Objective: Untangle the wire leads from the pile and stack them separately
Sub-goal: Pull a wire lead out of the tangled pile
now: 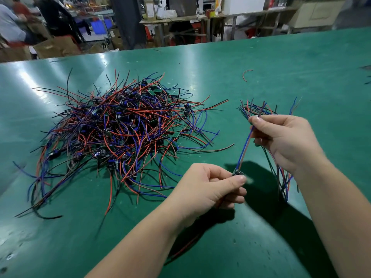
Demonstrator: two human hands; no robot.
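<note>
Wire pile [120,133] on table [271,63], left hand [208,189] pinching lead [244,149], right hand [285,137] gripping bundle [282,180]

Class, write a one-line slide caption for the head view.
Left hand pinches a board, its blue and red leads reaching the right hand, which grips a separate bundle beside the tangled pile.

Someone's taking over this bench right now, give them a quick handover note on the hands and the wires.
Left hand pinches the small board end of one lead. Right hand pinches that lead's upper end and also grips a bundle of freed leads. The tangled pile lies on the green table, to the left of both hands. Done: a handful freed. Left: nearly the whole pile; no separate stack is laid down yet.
</note>
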